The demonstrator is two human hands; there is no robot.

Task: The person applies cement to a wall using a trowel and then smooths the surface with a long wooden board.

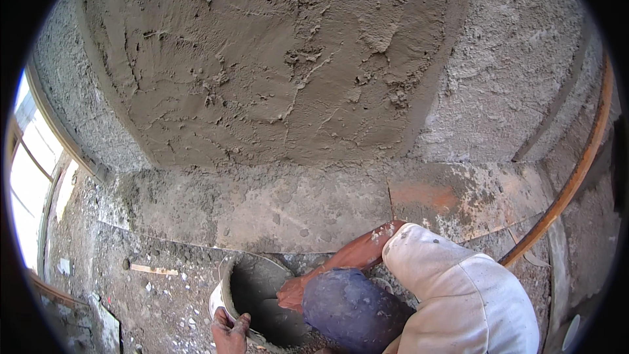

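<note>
Gritty grey floor (157,303): your left hand (230,332) grips round white bucket (226,284); lopsided pull risks tipping. Right hand (292,294): grip unclear.

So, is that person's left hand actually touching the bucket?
Touching. The head view shows it: the left hand grips the bucket at its near left rim, with no gap visible.

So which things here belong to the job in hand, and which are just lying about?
Likely part of the job:
round bucket, held at its rim
rough grey-brown plaster coating the wall
spattered sheets along the wall's foot

Likely just lying about:
thin wooden strip
pale scrap at far left
</note>
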